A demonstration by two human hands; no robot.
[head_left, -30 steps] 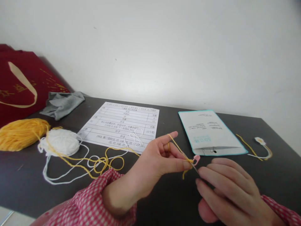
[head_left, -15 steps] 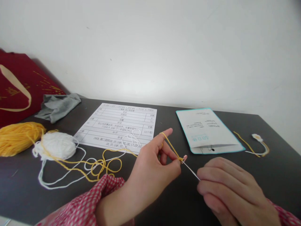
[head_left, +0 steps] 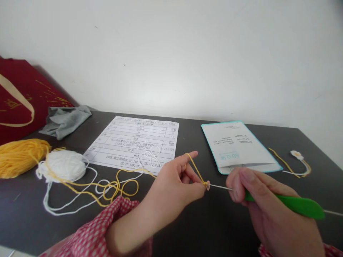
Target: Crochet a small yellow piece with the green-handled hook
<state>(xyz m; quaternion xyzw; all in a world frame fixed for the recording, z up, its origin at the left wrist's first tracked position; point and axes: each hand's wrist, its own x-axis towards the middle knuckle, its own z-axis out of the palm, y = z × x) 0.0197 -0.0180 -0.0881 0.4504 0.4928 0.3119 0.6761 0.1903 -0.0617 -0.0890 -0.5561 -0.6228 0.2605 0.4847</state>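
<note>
My left hand (head_left: 178, 180) pinches a small piece of yellow crochet work (head_left: 205, 184) between thumb and fingers. Its index finger points out, with yellow yarn (head_left: 197, 170) stretched over it down to the stitches. A pinkish ring, perhaps a stitch marker (head_left: 208, 187), sits at the work. My right hand (head_left: 270, 203) is closed around the green handle of a crochet hook (head_left: 300, 206). The hook's thin metal shaft runs left to the yellow stitches; its tip is hidden in them.
A yellow skein (head_left: 23, 157) and a white yarn ball (head_left: 65, 166) lie left, with loose strands trailing. Behind them are a grey cloth (head_left: 65, 121) and a red bag (head_left: 24, 96). A printed sheet (head_left: 134, 142), a white pouch (head_left: 238, 142) and a small crocheted flower (head_left: 297, 155) lie farther back.
My right hand has turned over, so the hook's green handle now shows and the shaft lies flatter. The left hand has stayed nearly still, its index finger slightly lower.
</note>
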